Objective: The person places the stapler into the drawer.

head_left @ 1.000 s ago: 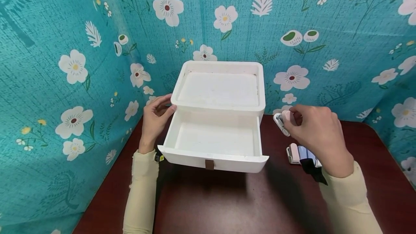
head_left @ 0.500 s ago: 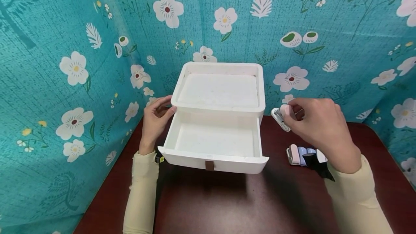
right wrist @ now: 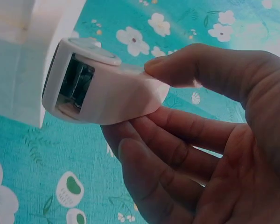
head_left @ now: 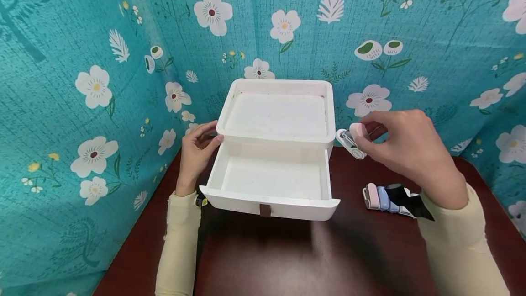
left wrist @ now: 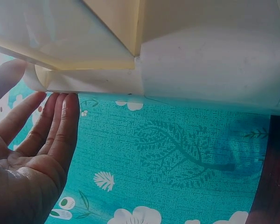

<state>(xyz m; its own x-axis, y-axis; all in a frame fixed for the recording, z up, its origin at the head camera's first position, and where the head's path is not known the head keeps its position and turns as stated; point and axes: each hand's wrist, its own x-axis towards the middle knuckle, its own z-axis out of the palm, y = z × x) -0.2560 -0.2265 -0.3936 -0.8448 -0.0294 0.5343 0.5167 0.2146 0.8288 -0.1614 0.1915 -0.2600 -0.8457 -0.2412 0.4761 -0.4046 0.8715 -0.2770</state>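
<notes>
One pink-and-white stapler-like device (right wrist: 119,93): right of centre in the head view, where we see it pinched by the right hand's (head_left: 411,147) thumb and fingers. One white drawer unit (head_left: 275,113), centre, drawer (head_left: 267,177) pulled out; we note the left hand (head_left: 195,152), fingers nearly straight, touching its left side. Lower right: a row of similar devices (head_left: 383,198).

Right hand (head_left: 412,150) and pink-and-white device (right wrist: 121,95) now nearer the drawer unit (head_left: 275,138)
</notes>
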